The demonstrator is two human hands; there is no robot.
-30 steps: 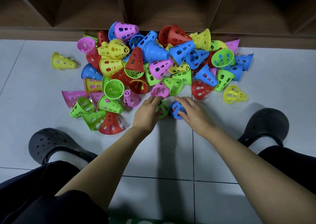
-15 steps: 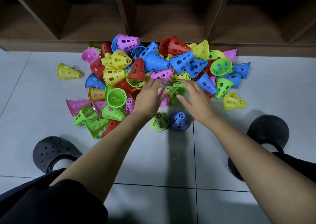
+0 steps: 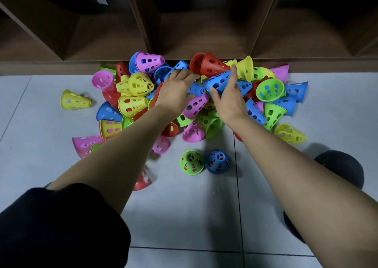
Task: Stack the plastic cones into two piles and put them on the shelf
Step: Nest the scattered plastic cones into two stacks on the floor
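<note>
A big heap of plastic cones (image 3: 141,85) on the floor (image 3: 184,216), pushed right up against the bottom of the shelf (image 3: 204,36). Red, blue, green, yellow and pink, all full of little holes, tipped every which way. Probably very light and thin, a bit bendy at the wide rim, smooth and a little slippery, not likely to break. Best to grab round the sides or by the wide rim, then drop wide end down over another one. Close to the shelf, the left hand (image 3: 176,90) with fingers curled over a poking blue cone (image 3: 196,89). Just as close to the shelf, the right hand (image 3: 227,98) with thumb and fingers wrapped round a long blue cone (image 3: 216,82). Farther out from the shelf, a standing green cone (image 3: 191,162) and a standing blue cone (image 3: 217,161) side by side, likely the two pile starts. One yellow cone (image 3: 74,100) alone, out from the shelf's left part. Smooth pale tiles, so easy sliding. Low, open, dark wooden shelf boxes. A black shoe (image 3: 339,167) farthest from the shelf
</note>
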